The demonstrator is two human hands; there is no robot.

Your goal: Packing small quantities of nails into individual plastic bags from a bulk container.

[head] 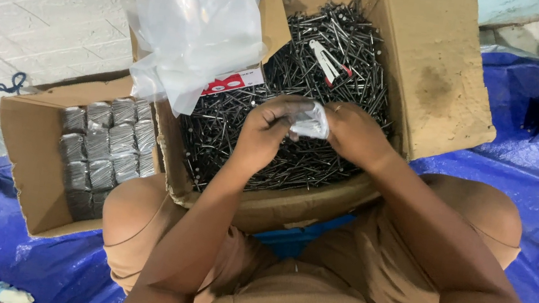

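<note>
Head view, left to right: small carton (31, 157) holds filled grey packets (108, 147). Left hand (265, 133) and right hand (355, 133) both pinch a small clear bag (310, 122) above the large carton (433, 76) of loose black nails (300, 48). Judged step: filling or closing the bag; next calls for a firm pinch on slippery film.

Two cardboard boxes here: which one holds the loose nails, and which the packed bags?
The big box under both hands holds loose dark nails. The smaller box toward the person's left holds neat rows of filled grey packets.
</note>
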